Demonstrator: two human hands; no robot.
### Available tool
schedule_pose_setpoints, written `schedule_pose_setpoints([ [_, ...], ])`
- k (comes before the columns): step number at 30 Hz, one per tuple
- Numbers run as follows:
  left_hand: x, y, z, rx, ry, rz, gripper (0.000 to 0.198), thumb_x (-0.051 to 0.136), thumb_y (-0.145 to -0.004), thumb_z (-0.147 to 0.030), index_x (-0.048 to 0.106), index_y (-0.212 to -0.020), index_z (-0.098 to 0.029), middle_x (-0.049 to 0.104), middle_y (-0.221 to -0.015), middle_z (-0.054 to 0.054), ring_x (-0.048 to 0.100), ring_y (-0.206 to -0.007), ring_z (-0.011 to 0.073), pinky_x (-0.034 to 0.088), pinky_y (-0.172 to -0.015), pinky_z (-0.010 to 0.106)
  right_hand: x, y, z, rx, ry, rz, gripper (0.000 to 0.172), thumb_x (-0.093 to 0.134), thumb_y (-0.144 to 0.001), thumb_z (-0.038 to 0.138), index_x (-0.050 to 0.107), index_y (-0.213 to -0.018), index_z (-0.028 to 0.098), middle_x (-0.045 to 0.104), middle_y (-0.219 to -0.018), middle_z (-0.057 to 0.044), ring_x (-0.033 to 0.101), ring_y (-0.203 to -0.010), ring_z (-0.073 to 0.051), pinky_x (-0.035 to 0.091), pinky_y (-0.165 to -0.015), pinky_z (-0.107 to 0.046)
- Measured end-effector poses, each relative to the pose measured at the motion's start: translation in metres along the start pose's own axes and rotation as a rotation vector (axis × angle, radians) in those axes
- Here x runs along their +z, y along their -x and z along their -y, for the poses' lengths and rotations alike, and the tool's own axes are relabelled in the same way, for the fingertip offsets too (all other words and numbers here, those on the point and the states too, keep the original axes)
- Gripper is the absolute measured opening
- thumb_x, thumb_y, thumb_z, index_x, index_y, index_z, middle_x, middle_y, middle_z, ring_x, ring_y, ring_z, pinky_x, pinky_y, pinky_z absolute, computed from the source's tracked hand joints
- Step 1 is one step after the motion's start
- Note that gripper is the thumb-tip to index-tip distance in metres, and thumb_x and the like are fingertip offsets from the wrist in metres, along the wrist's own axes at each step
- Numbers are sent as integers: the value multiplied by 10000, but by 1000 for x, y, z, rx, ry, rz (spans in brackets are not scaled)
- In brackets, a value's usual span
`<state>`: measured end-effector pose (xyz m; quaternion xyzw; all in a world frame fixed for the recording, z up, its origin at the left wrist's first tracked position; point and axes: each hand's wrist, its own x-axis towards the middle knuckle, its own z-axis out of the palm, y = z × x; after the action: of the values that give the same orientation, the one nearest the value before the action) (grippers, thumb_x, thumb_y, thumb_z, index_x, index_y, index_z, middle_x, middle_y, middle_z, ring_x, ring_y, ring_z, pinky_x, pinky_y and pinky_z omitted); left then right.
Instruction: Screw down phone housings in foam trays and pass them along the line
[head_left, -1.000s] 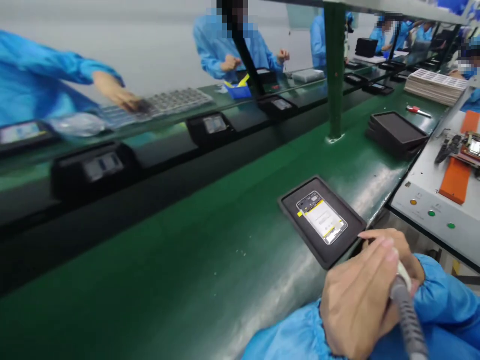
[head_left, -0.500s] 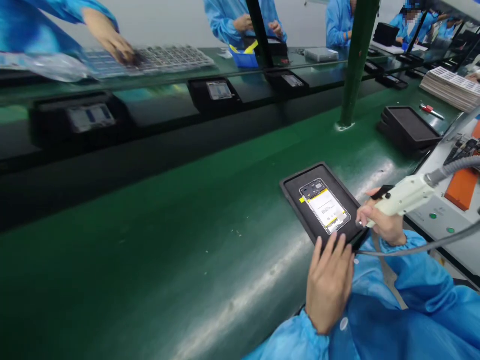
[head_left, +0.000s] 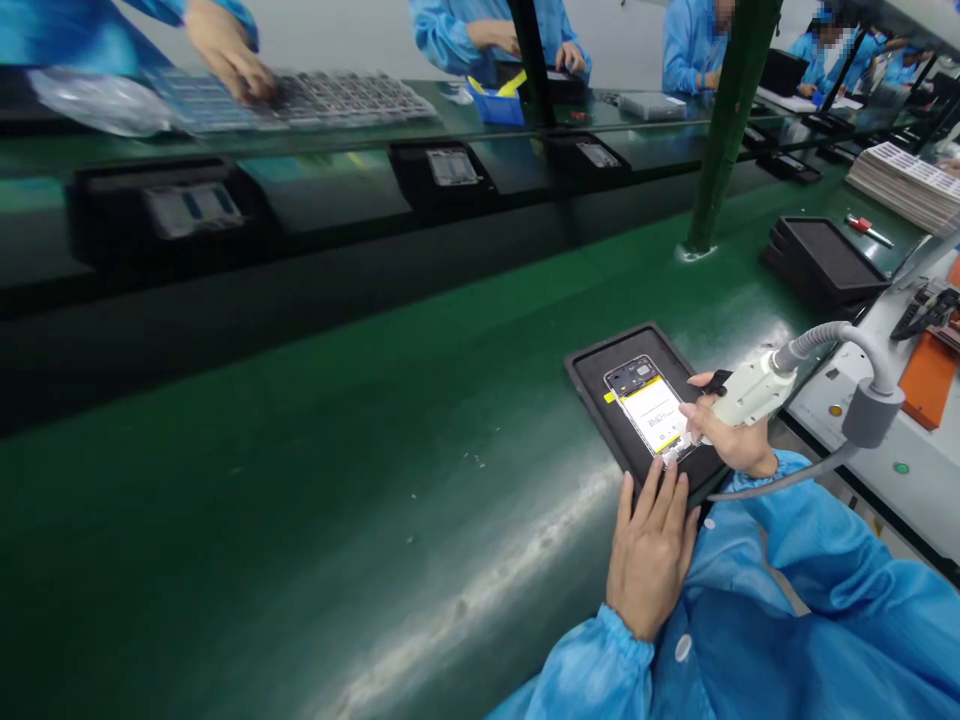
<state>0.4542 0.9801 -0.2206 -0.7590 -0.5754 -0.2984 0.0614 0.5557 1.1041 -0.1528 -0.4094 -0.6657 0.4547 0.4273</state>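
Currently the black tray (head_left: 666,365) holds an opened phone (head_left: 651,410); right fingers (head_left: 709,425) grip a white tool (head_left: 754,388), left fingers (head_left: 651,500) lie spread.

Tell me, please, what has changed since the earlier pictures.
The hands parted: the left hand moved onto the near side of the black tray; the right hand brought the pale handheld tool to the near end of the opened phone. The phone stayed in the tray.

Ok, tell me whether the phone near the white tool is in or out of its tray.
In: the phone lies within the black tray, whose raised rim shows past its far end and left side.
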Motion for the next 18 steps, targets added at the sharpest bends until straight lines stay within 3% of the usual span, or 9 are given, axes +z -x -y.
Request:
schedule_pose_setpoints([
  [18, -3, -3, -3, 2, -7, -28, 303, 482, -914, -189, 594, -1157, -46, 665, -1208, 149, 589, -1172, 350, 543, -919, 604, 4, 2, -1, 13, 49, 60, 356, 616, -813, 560, 526, -927, 235, 501, -507, 52, 506, -486, -141, 481, -543, -299],
])
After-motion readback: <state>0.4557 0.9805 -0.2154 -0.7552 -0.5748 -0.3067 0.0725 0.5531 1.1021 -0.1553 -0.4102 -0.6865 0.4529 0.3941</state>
